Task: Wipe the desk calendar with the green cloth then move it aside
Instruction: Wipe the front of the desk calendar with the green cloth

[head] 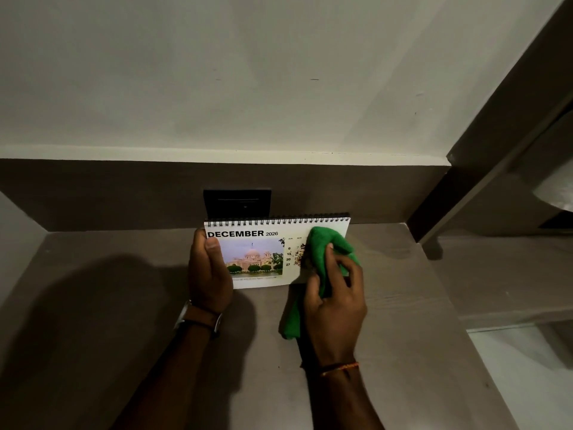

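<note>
A spiral-bound desk calendar (257, 243) stands on the desk, open at December 2026 with a picture of a domed building. My left hand (208, 271) grips its left edge, thumb on the front page. My right hand (333, 302) holds a green cloth (322, 252) bunched against the right half of the page, covering most of the date grid. A tail of the cloth hangs down to the desk below my palm. A brownish smudge shows on the page just left of the cloth.
The grey-brown desk (403, 305) runs along a wall with a dark back panel. A black socket plate (237, 203) sits right behind the calendar. A cabinet side (483, 150) and a lower shelf stand at the right. My arms' shadow falls at the left.
</note>
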`<state>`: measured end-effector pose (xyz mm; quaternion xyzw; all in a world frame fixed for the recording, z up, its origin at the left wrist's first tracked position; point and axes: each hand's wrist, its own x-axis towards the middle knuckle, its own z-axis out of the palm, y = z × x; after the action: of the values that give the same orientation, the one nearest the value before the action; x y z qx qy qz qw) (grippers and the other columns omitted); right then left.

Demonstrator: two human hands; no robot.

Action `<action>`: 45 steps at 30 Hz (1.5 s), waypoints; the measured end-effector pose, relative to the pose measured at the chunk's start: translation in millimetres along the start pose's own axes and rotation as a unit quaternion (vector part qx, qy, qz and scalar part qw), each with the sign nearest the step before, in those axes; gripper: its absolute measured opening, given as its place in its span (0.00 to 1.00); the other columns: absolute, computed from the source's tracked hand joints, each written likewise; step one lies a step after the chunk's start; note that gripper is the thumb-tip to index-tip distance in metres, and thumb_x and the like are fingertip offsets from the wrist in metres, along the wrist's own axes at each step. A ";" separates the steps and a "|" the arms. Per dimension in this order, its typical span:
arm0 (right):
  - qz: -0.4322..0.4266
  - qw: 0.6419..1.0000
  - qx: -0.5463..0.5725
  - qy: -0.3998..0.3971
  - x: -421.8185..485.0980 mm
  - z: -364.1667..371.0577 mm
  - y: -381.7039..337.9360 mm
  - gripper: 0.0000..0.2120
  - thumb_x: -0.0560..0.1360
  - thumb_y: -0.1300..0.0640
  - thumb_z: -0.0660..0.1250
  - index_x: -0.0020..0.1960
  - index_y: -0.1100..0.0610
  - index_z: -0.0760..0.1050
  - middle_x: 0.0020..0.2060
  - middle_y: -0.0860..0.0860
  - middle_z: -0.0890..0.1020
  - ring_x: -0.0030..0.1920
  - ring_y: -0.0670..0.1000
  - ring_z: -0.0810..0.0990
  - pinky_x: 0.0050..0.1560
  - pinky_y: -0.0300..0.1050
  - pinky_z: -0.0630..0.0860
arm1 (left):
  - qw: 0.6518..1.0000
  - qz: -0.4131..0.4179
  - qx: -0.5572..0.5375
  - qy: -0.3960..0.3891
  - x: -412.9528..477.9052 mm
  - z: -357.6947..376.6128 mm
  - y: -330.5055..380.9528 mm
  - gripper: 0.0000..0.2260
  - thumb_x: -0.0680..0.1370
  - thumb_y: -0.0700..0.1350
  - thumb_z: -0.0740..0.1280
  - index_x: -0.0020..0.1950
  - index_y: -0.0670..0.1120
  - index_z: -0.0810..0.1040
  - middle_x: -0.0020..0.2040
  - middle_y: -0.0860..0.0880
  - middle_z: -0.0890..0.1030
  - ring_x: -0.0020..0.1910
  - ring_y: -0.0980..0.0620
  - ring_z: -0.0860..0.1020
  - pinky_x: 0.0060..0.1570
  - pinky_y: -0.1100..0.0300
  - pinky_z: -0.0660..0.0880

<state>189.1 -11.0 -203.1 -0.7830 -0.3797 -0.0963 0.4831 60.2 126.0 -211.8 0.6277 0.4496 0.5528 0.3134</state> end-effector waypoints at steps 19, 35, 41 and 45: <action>-0.025 0.999 -0.044 0.004 45.1 -2.1 28.5 0.16 0.72 0.56 0.77 0.60 0.54 0.84 0.47 0.52 0.83 0.41 0.48 0.81 0.42 0.42 0.80 | 0.998 0.022 -0.045 0.028 11.4 7.9 -11.4 0.22 0.81 0.64 0.47 0.55 0.50 0.71 0.45 0.58 0.76 0.41 0.69 0.76 0.36 0.76 0.69; -0.034 0.999 -0.036 -0.018 66.8 3.3 7.7 0.13 0.72 0.60 0.74 0.57 0.54 0.85 0.47 0.54 0.83 0.42 0.54 0.83 0.41 0.44 0.79 | 0.998 -0.002 -0.034 0.050 8.6 14.0 -5.0 0.14 0.82 0.58 0.49 0.60 0.55 0.70 0.45 0.71 0.77 0.45 0.82 0.70 0.39 0.84 0.64; -0.074 0.974 -0.078 -0.198 36.0 17.1 -4.7 0.14 0.75 0.53 0.69 0.59 0.47 0.82 0.49 0.47 0.80 0.40 0.50 0.82 0.40 0.49 0.83 | 0.999 -0.011 -0.020 0.040 9.1 19.1 -11.7 0.24 0.84 0.53 0.50 0.67 0.33 0.67 0.48 0.65 0.75 0.46 0.84 0.66 0.42 0.86 0.61; -0.001 0.990 -0.065 -0.123 46.2 0.6 15.5 0.14 0.74 0.57 0.71 0.58 0.49 0.84 0.48 0.50 0.81 0.40 0.52 0.82 0.41 0.51 0.83 | 0.998 -0.044 0.008 0.046 4.8 17.0 -18.5 0.20 0.84 0.43 0.52 0.72 0.32 0.61 0.60 0.30 0.74 0.49 0.69 0.68 0.42 0.87 0.60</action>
<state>231.6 8.9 -190.1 -0.8182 -0.4303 -0.0239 0.3807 72.7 139.5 -229.5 0.5842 0.4949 0.5630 0.3112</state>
